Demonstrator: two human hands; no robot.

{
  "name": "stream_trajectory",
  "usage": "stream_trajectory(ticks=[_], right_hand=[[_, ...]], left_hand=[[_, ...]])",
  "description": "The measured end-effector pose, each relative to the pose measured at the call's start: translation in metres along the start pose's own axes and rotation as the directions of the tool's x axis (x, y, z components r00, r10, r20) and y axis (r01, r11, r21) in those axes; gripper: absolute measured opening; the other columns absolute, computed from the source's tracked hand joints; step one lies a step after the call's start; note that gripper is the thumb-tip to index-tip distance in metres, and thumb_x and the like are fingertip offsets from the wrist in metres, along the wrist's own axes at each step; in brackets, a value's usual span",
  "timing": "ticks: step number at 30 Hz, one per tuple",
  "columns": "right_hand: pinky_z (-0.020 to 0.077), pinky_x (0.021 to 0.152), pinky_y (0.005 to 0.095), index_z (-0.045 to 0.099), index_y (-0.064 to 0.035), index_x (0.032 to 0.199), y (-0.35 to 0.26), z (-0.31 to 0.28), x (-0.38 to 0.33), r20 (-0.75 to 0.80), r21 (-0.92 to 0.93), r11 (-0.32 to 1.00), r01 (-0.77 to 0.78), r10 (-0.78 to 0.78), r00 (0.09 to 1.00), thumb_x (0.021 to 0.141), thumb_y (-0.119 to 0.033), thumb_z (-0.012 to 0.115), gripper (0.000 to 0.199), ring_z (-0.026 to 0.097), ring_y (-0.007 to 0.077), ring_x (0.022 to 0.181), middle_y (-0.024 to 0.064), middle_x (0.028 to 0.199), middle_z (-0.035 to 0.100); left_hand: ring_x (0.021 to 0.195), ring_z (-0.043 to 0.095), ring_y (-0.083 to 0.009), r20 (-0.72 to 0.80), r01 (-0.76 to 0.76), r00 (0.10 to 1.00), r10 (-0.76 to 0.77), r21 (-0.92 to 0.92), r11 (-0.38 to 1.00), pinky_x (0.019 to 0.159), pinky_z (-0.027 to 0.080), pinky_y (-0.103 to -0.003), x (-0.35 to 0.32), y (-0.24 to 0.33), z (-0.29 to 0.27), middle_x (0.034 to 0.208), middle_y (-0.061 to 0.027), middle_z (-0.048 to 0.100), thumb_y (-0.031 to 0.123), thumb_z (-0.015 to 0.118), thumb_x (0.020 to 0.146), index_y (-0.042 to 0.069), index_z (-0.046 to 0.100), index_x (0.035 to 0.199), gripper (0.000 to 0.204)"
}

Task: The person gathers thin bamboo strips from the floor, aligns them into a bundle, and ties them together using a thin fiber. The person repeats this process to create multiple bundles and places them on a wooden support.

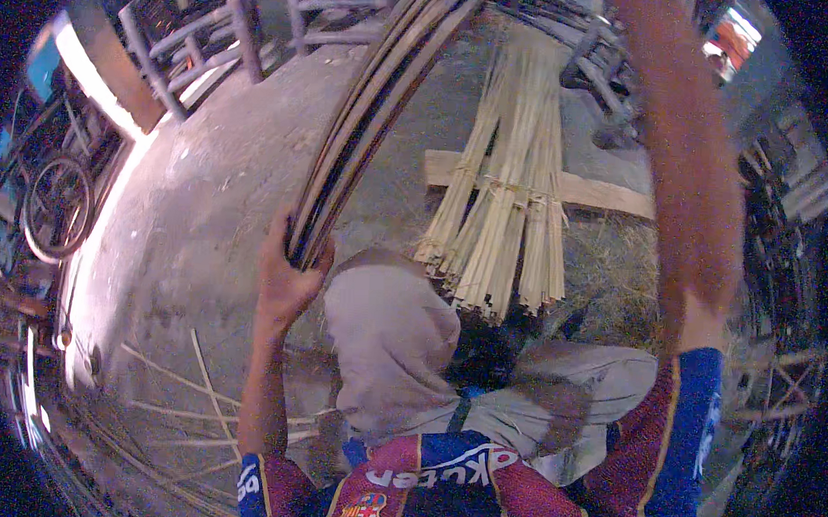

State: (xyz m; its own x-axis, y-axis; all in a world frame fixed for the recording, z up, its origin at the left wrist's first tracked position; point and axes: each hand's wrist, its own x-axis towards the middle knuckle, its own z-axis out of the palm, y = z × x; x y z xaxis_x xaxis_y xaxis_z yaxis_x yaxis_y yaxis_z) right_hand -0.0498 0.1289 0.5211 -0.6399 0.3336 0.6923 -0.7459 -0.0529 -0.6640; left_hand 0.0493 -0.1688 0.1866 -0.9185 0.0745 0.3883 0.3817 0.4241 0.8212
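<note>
My left hand (290, 271) is closed round the near end of a bundle of long dark strips (369, 102), perhaps split bamboo or cane. From that grip the strips slant up and away to the right, past the top edge of the view. My right forearm (695, 177) stretches far forward on the right, and its hand lies beyond the top edge. Between my arms, tied bundles of pale split-bamboo strips (516, 198) lie on the floor, their near ends just past my bent knee.
A flat wooden board (599, 194) lies crosswise under the pale bundles. Loose strips (204, 392) are scattered on the floor at lower left. A bicycle wheel (58, 205) stands at far left. Wooden frames (198, 55) stand at the back. Shavings (609, 274) litter the floor right of the bundles.
</note>
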Motion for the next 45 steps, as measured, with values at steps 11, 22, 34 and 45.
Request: stream_trajectory(ticks=[11, 22, 34, 45], right_hand=[[0.0501, 0.068, 0.0376, 0.052, 0.0011, 0.102, 0.069, -0.053, -0.031, -0.228, -0.256, 0.955, -0.149, 0.090, 0.970, 0.096, -0.029, 0.055, 0.031, 0.060, 0.0193, 0.072, 0.0089, 0.083, 0.060], [0.0029, 0.117, 0.0491, 0.000, -0.0060, 0.155, 0.030, -0.205, 0.068, 0.279, -0.054, 0.953, -0.297, 0.300, 0.912, 0.094, -0.069, 0.035, 0.094, -0.008, 0.0299, 0.148, 0.0167, 0.161, -0.009], [0.0378, 0.105, 0.0393, 0.029, -0.0061, 0.147, 0.158, -0.281, -0.295, -0.293, 0.064, 0.740, -0.670, 0.656, 0.696, 0.098, -0.064, 0.024, 0.076, 0.048, 0.0231, 0.120, 0.0135, 0.139, 0.045], [0.0570, 0.080, 0.0384, 0.054, -0.0084, 0.129, 0.060, -0.270, -0.421, -0.023, 0.679, 0.318, -0.662, 0.910, 0.413, 0.099, -0.050, 0.046, 0.052, 0.068, 0.0232, 0.090, 0.0099, 0.107, 0.068]], left_hand=[[0.080, 0.063, -0.0199, 0.328, 0.266, 0.925, -0.191, -0.201, 0.943, 0.071, 0.052, -0.035, -0.021, -0.034, 0.005, 0.092, -0.0108, 0.065, 0.018, 0.079, 0.077, 0.003, 0.054, 0.125, 0.057], [0.049, 0.052, -0.0131, 0.791, 0.610, 0.578, -0.204, -0.252, 0.751, 0.043, 0.044, -0.029, 0.065, 0.209, 0.009, 0.066, -0.0010, 0.053, 0.013, 0.069, 0.086, 0.003, 0.054, 0.109, 0.029], [0.056, 0.052, -0.0156, 0.978, 0.942, 0.206, -0.026, -0.191, 0.277, 0.054, 0.049, -0.029, 0.133, 0.101, 0.334, 0.067, -0.0034, 0.052, 0.008, 0.056, 0.091, 0.004, 0.053, 0.087, 0.007], [0.065, 0.064, -0.0229, 0.977, 0.971, 0.136, -0.162, -0.098, 0.220, 0.060, 0.057, -0.038, 0.035, 0.044, 0.447, 0.076, -0.0081, 0.061, 0.012, 0.060, 0.091, 0.001, 0.058, 0.092, 0.011]])
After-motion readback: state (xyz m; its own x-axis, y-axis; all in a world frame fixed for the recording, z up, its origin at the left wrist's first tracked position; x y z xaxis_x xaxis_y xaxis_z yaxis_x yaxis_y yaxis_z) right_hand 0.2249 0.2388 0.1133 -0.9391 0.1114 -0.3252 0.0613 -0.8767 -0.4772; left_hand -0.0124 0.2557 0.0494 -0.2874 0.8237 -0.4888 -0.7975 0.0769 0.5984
